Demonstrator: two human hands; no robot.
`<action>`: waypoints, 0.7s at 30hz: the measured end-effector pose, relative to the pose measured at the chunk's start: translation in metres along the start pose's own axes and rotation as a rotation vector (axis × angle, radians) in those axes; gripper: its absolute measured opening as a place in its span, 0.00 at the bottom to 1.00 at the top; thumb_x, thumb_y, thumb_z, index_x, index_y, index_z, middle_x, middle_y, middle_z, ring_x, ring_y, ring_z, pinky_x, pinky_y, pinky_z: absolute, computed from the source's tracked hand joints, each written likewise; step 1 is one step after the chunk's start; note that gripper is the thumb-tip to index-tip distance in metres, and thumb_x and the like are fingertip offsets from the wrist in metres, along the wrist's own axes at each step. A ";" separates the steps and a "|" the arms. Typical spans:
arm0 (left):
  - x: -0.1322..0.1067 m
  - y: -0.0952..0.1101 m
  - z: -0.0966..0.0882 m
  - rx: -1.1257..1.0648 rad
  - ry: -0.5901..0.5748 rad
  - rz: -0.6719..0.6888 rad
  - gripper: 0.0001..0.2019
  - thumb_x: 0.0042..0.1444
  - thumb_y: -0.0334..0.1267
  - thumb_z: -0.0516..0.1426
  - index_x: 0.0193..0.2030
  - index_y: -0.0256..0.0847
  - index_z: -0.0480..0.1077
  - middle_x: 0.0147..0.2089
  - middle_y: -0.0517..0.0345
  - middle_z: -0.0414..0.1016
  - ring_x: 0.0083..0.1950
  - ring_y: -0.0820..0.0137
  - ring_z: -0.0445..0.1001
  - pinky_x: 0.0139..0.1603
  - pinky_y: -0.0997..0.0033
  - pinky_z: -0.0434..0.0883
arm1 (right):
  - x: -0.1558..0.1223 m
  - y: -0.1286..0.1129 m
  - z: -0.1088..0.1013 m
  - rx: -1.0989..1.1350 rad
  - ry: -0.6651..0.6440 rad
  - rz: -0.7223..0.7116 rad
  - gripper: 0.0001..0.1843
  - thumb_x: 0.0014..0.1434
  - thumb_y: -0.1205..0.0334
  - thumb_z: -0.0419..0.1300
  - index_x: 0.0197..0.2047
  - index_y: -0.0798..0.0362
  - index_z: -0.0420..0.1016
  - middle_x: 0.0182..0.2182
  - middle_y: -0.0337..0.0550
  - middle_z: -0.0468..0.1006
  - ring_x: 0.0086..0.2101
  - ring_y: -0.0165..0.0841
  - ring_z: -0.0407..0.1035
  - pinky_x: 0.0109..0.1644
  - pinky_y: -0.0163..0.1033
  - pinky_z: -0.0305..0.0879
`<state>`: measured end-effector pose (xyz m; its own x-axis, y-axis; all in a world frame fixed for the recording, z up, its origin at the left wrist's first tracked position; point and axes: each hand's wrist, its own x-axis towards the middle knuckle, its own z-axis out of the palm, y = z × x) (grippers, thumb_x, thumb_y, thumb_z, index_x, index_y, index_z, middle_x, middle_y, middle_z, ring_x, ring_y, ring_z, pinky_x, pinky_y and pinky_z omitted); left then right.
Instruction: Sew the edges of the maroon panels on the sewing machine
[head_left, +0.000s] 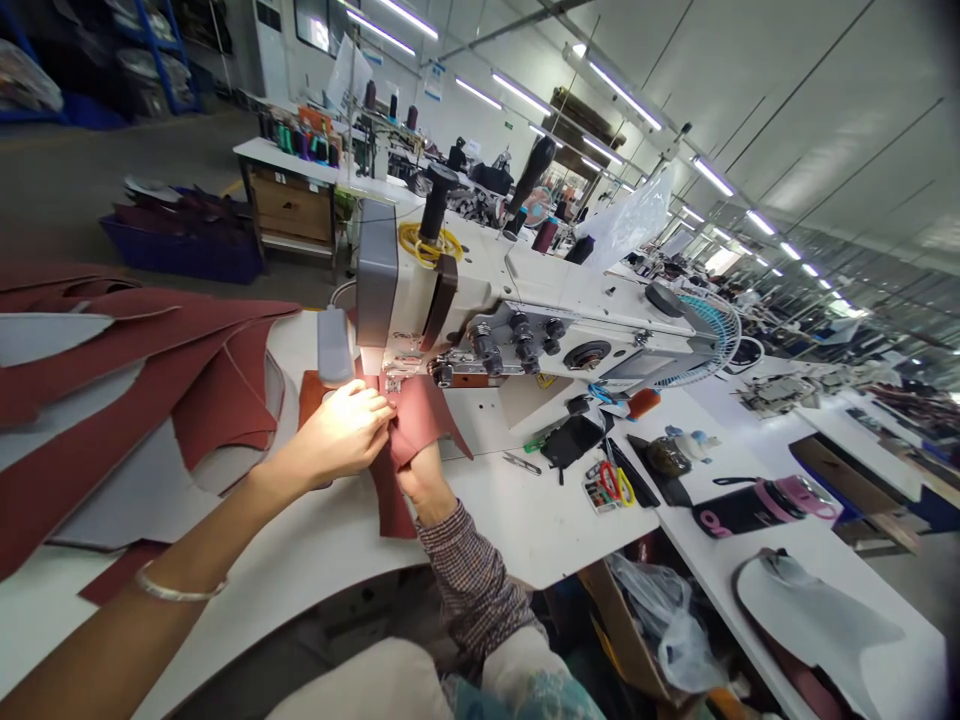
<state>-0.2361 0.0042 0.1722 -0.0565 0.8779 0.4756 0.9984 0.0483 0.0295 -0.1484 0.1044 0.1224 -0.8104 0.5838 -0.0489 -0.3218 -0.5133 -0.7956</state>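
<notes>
A dark red leather piece [427, 415] lies under the needle of a white sewing machine [525, 310]. My left hand [349, 430] rests on top of the piece just left of the needle, fingers closed and pinching its edge. My right hand [420, 475] reaches up from below with a checked sleeve, its fingers tucked under the folded leather and mostly hidden. Both hands touch each other at the fold, lit brightly by the machine's lamp.
A stack of cut red leather pieces [112, 400] covers the table's left. Right of the machine lie scissors [615, 482], a black phone [574, 440], a small fan [709, 340] and a dark bottle [757, 505]. Other workstations stretch behind.
</notes>
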 end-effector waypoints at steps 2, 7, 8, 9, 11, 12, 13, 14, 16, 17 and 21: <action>-0.001 0.001 -0.001 0.000 0.011 0.002 0.15 0.66 0.41 0.51 0.40 0.37 0.77 0.40 0.46 0.81 0.40 0.57 0.75 0.49 0.52 0.65 | 0.000 -0.002 0.005 0.007 0.020 0.003 0.18 0.61 0.52 0.54 0.46 0.53 0.77 0.40 0.46 0.82 0.51 0.37 0.73 0.55 0.44 0.74; 0.000 0.003 -0.003 0.051 0.055 -0.026 0.19 0.63 0.52 0.54 0.38 0.38 0.75 0.38 0.46 0.80 0.40 0.55 0.74 0.46 0.52 0.66 | -0.002 -0.002 0.007 0.030 0.082 0.018 0.11 0.53 0.58 0.56 0.38 0.49 0.75 0.33 0.42 0.80 0.46 0.38 0.74 0.49 0.41 0.76; 0.001 0.003 -0.003 0.061 0.061 -0.027 0.19 0.63 0.52 0.54 0.39 0.38 0.76 0.38 0.46 0.80 0.39 0.55 0.74 0.46 0.52 0.66 | -0.002 -0.001 0.004 0.044 0.108 0.023 0.09 0.51 0.61 0.56 0.36 0.49 0.73 0.30 0.40 0.79 0.42 0.37 0.75 0.46 0.40 0.76; 0.001 0.004 -0.002 0.067 0.070 -0.030 0.19 0.63 0.52 0.54 0.40 0.37 0.76 0.37 0.46 0.79 0.39 0.55 0.74 0.47 0.51 0.66 | -0.002 -0.001 0.002 0.060 0.145 0.035 0.08 0.48 0.64 0.56 0.34 0.49 0.72 0.29 0.39 0.78 0.38 0.36 0.75 0.43 0.39 0.76; 0.002 0.004 0.001 0.074 0.091 -0.038 0.18 0.63 0.51 0.54 0.43 0.37 0.76 0.37 0.46 0.79 0.40 0.54 0.75 0.48 0.50 0.66 | -0.002 -0.001 -0.004 0.098 0.223 0.089 0.11 0.43 0.70 0.55 0.32 0.49 0.69 0.28 0.37 0.77 0.31 0.32 0.73 0.36 0.36 0.75; 0.001 0.003 0.003 0.077 0.104 -0.044 0.17 0.64 0.49 0.54 0.44 0.38 0.76 0.38 0.45 0.79 0.42 0.53 0.75 0.49 0.50 0.66 | -0.002 -0.001 -0.006 0.116 0.253 0.120 0.12 0.41 0.72 0.54 0.31 0.50 0.68 0.28 0.36 0.77 0.29 0.30 0.72 0.33 0.33 0.73; 0.001 0.003 0.005 0.082 0.114 -0.049 0.16 0.64 0.48 0.54 0.44 0.38 0.76 0.39 0.45 0.80 0.43 0.53 0.75 0.50 0.49 0.66 | -0.001 -0.001 -0.008 0.132 0.263 0.143 0.12 0.41 0.73 0.55 0.31 0.50 0.67 0.28 0.36 0.77 0.27 0.29 0.71 0.30 0.31 0.71; 0.000 0.002 0.008 0.090 0.119 -0.055 0.15 0.65 0.46 0.54 0.45 0.39 0.76 0.41 0.44 0.80 0.44 0.52 0.75 0.50 0.49 0.65 | -0.001 -0.001 -0.010 0.143 0.257 0.155 0.11 0.41 0.73 0.55 0.31 0.51 0.66 0.28 0.35 0.77 0.25 0.27 0.70 0.28 0.30 0.69; -0.003 -0.001 0.014 0.105 0.114 -0.065 0.13 0.65 0.43 0.54 0.47 0.40 0.76 0.44 0.44 0.80 0.46 0.52 0.75 0.50 0.49 0.65 | 0.000 -0.001 -0.011 0.147 0.214 0.159 0.08 0.44 0.73 0.57 0.29 0.52 0.64 0.26 0.34 0.76 0.23 0.26 0.67 0.26 0.29 0.68; -0.004 -0.004 0.016 0.107 0.105 -0.068 0.12 0.65 0.42 0.54 0.47 0.40 0.76 0.45 0.44 0.80 0.47 0.52 0.75 0.50 0.50 0.65 | 0.000 -0.001 -0.011 0.143 0.184 0.157 0.07 0.45 0.72 0.57 0.27 0.52 0.64 0.25 0.34 0.75 0.22 0.26 0.66 0.27 0.30 0.69; -0.006 -0.017 0.021 0.073 0.071 -0.036 0.12 0.67 0.41 0.53 0.47 0.42 0.76 0.45 0.44 0.79 0.48 0.53 0.74 0.50 0.51 0.65 | 0.000 0.000 -0.011 0.142 0.077 0.152 0.04 0.48 0.70 0.59 0.25 0.54 0.67 0.25 0.38 0.76 0.25 0.29 0.70 0.29 0.36 0.74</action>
<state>-0.2528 0.0084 0.1505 -0.0893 0.8394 0.5362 0.9932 0.1155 -0.0154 -0.1430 0.1109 0.1155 -0.8166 0.5369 -0.2120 -0.2694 -0.6794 -0.6825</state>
